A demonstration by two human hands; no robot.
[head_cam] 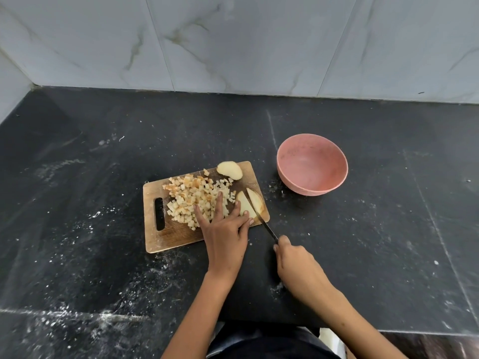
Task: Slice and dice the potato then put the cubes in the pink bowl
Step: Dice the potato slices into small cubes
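Observation:
A wooden cutting board [166, 238] lies on the black counter. A pile of small potato cubes [193, 196] covers its middle. A potato end piece [229, 170] sits at the board's far right corner. Two potato slices [245, 204] lie at the near right edge. My left hand [224, 233] rests flat with straight fingers, touching the cubes and one slice. My right hand [294, 263] grips the handle of a knife [261, 220], whose blade cuts into the slices. The pink bowl [312, 164] stands to the right of the board, with nothing visible inside.
The black counter [375, 229] is dusted with white specks and crumbs. A marble-patterned tiled wall [233, 42] rises behind it. The counter's front edge runs along the bottom, with my dark clothing below.

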